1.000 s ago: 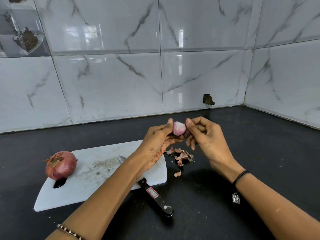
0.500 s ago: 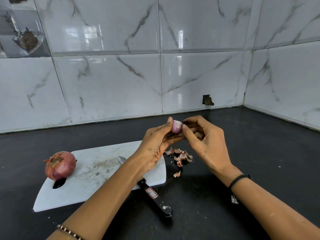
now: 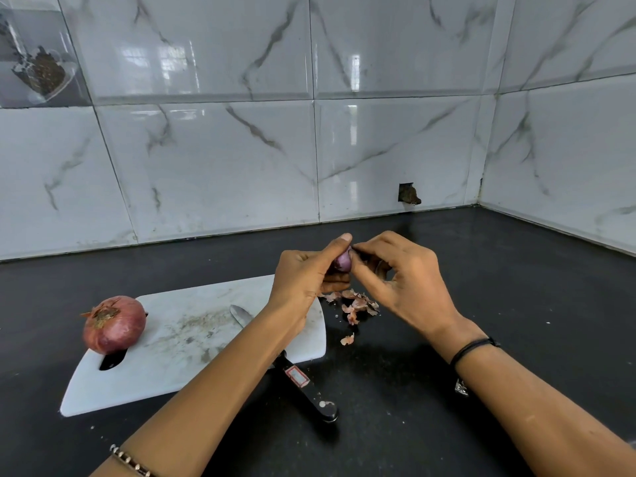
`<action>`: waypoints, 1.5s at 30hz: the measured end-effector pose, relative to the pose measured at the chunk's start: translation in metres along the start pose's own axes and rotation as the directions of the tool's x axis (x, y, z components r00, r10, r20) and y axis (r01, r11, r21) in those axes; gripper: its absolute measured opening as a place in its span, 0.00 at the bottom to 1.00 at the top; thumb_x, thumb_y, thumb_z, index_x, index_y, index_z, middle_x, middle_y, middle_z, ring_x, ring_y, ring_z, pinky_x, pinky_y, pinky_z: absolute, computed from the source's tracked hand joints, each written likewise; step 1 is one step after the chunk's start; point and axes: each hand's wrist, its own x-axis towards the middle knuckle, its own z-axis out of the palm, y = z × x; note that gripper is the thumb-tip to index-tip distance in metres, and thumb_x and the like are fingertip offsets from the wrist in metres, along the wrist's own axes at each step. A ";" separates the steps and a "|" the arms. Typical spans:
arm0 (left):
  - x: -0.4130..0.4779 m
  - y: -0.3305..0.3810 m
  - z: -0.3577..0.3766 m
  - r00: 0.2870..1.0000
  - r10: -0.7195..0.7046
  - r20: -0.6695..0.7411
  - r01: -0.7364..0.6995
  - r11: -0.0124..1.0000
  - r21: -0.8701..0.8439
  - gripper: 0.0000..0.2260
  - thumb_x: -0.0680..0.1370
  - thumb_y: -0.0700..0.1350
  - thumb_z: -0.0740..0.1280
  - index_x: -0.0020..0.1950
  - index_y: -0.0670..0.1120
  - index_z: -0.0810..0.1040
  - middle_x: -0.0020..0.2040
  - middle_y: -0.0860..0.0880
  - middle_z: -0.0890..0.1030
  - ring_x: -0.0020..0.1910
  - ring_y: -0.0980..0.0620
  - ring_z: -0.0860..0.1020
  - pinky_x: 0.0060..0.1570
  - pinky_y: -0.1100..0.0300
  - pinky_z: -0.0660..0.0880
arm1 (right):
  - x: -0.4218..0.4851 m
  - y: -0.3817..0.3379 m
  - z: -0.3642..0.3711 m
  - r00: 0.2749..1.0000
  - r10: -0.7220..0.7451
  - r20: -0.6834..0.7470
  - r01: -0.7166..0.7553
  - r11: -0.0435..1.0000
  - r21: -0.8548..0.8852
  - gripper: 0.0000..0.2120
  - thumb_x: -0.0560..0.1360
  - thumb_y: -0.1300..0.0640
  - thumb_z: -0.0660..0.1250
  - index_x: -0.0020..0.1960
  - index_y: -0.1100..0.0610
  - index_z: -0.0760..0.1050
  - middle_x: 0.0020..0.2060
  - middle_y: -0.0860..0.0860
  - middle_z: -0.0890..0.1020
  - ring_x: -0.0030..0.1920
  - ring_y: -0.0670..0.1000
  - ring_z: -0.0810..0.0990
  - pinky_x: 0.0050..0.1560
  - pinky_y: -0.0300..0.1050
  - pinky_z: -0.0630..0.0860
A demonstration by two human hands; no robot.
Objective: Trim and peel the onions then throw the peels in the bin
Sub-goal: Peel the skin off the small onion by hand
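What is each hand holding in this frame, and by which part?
The left hand grips the small onion around its body; the right hand pinches at its top, apparently a bit of skin.

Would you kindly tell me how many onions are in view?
2. A large unpeeled onion sits at the left end of the cutting board; a small onion is held between the left hand and right hand. No others show.

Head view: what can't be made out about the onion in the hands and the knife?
- Small onion, head view: mostly covered by the left hand and right hand; how much skin remains is unclear.
- Knife, head view: mid-blade hidden under the left forearm; handle label too small to read.
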 end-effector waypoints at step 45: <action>0.001 -0.004 -0.002 0.989 0.149 0.000 -0.144 0.957 0.250 0.13 0.76 0.55 0.74 0.42 0.47 0.89 0.38 0.48 0.87 0.40 0.51 0.87 0.53 0.53 0.83 | 0.001 0.003 0.003 0.977 0.200 0.077 -0.197 0.979 -0.048 0.07 0.77 0.53 0.70 0.48 0.57 0.78 0.41 0.48 0.77 0.39 0.47 0.75 0.41 0.39 0.73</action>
